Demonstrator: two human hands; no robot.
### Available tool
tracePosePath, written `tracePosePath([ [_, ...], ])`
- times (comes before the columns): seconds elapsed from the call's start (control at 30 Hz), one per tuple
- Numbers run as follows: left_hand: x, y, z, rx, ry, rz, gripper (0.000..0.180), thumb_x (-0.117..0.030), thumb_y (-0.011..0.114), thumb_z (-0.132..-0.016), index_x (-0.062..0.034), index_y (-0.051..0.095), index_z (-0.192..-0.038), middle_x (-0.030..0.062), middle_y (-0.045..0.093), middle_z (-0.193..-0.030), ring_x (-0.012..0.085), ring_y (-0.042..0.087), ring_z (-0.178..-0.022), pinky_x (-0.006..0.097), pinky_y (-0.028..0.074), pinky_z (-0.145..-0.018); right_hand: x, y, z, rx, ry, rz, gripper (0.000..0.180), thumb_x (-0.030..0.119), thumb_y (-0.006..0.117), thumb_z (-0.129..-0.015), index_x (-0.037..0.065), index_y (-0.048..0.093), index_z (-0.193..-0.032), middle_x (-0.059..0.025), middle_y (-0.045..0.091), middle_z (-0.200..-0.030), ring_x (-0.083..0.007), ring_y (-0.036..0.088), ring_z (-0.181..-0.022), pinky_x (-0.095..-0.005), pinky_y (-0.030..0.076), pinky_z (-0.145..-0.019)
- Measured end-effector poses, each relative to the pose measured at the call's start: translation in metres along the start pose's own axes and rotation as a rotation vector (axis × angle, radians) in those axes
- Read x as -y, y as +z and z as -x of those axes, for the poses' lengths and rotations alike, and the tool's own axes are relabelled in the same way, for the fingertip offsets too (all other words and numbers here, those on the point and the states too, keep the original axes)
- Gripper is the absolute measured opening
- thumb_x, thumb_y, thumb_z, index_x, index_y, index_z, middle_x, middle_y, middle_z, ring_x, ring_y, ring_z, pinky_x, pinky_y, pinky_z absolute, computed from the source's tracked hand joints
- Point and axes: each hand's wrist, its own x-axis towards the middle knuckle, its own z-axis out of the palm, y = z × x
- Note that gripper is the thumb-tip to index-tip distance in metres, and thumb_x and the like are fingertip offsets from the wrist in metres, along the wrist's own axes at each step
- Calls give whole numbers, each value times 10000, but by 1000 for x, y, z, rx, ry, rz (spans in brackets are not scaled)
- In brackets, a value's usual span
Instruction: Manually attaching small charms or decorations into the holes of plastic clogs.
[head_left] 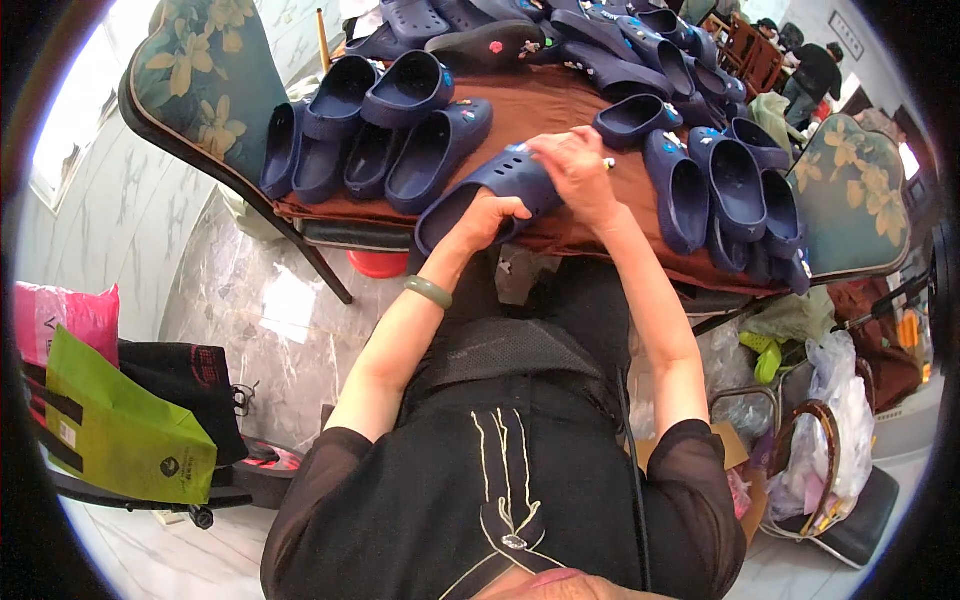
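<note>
Head view: the navy clog [515, 180] is at the middle of the near edge of the counter [550, 95], directly ahead of the person's body. Its long axis runs obliquely to that edge; the heel points left and toward the body, the perforated toe end right and toward the far side of the counter. The controlling relation appears to be that between the toe end and the right hand [575, 178], which is the nearer hand to it; the left hand [480, 222] is positioned closer to the foot opening. The left hand grips the navy clog at the rim of the opening, thumb extended over the upper; its remaining fingers are mostly hidden. The right hand is set over the toe end, fingers bent and fingertips beside a small light-blue piece [518, 148]. Whether these fingertips are fully closed, or hold a small part, cannot be determined. A green bangle [429, 292] encircles the left wrist, on the body side of the counter edge. Outward from the navy clog, one group of clogs [440, 150] occupies the left side of the counter, another group [725, 180] the right side, and a heap of clogs [610, 75] its far side.
</note>
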Motion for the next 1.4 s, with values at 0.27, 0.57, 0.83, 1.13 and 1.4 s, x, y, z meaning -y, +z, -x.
tracePosePath([
  [0.27, -1, 1, -1, 56, 11, -11, 508, 24, 587, -575, -13, 506, -1075, 45, 569, -973, 171, 570, -897, 277, 463, -793, -4, 17, -10, 165, -135, -19, 131, 160, 702, -683, 175, 689, -813, 22, 608, -836, -170, 531, -867, -368, 331, -826],
  [0.57, -4, 2, -3, 75, 1, 25, 556, 32, 576, -576, -2, 479, -1122, 60, 555, -1023, 189, 554, -952, 295, 454, -846, -13, 12, -21, 385, -280, 57, 158, 166, 631, -711, 198, 681, -857, 58, 597, -902, -148, 528, -911, -392, 322, -839],
  [0.83, -4, -7, -5, 112, -48, 27, 551, 16, 586, -595, -9, 469, -1133, 53, 560, -1013, 173, 561, -922, 275, 459, -817, -8, -1, -31, 674, -359, 162, 287, 108, 579, -708, 172, 664, -974, 15, 564, -1034, -163, 490, -1022, -406, 329, -858],
  [1.13, -4, 0, -2, 92, -61, 73, 582, 11, 576, -624, -26, 436, -1187, 65, 546, -1082, 205, 541, -1019, 321, 428, -913, 0, 3, -15, 618, -286, 180, 296, 116, 574, -729, 149, 646, -1014, 4, 560, -1050, -183, 506, -1024, -431, 329, -884],
  [1.4, 7, -16, -26, -138, 2, 234, 317, 6, 546, -699, 58, 542, -1012, 138, 621, -972, 244, 616, -880, 353, 485, -840, -97, -22, 6, 20, 293, 32, 137, 141, 574, -817, 65, 673, -873, -128, 644, -872, -289, 612, -851, -363, 491, -750],
])
